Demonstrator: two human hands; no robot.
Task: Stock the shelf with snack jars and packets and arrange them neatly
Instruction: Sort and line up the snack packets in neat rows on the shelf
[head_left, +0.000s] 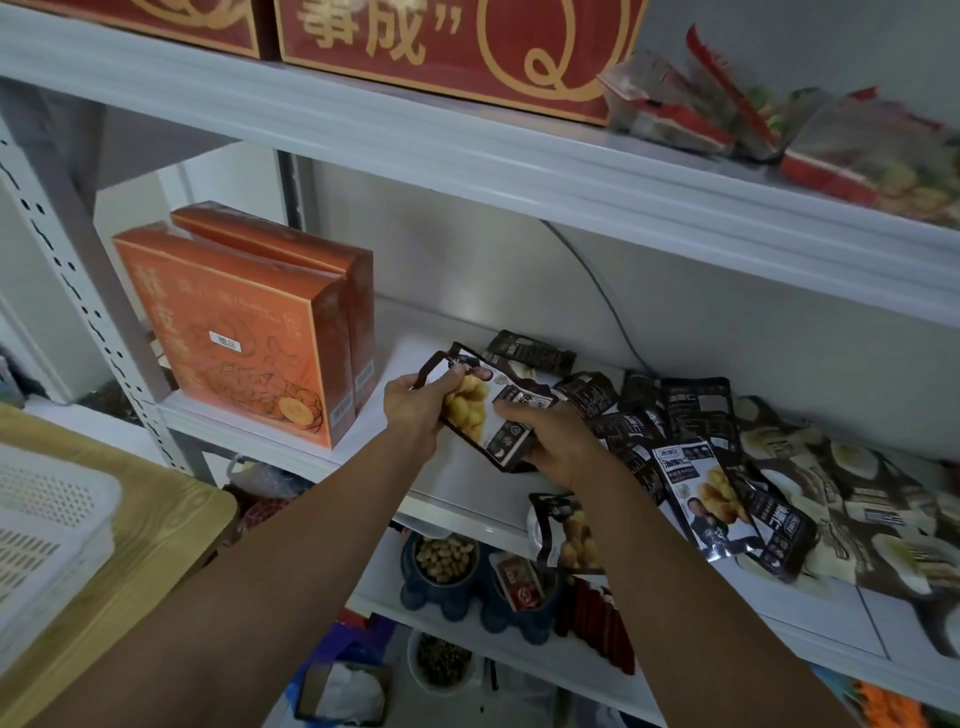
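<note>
Hands work over the middle shelf: the left hand grips a dark snack packet by its top, the right hand holds its bottom, beside the scattered packets.

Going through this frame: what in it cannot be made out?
Head view only.
Packet: print partly covered by the left hand and right hand gripping it.
Pile: packets overlap, so no count; cut off by the right edge.
Red boxes: cut off by the top edge.
Clear bags: blurred, contents unclear.
Basket: cut off by the left edge.
</note>
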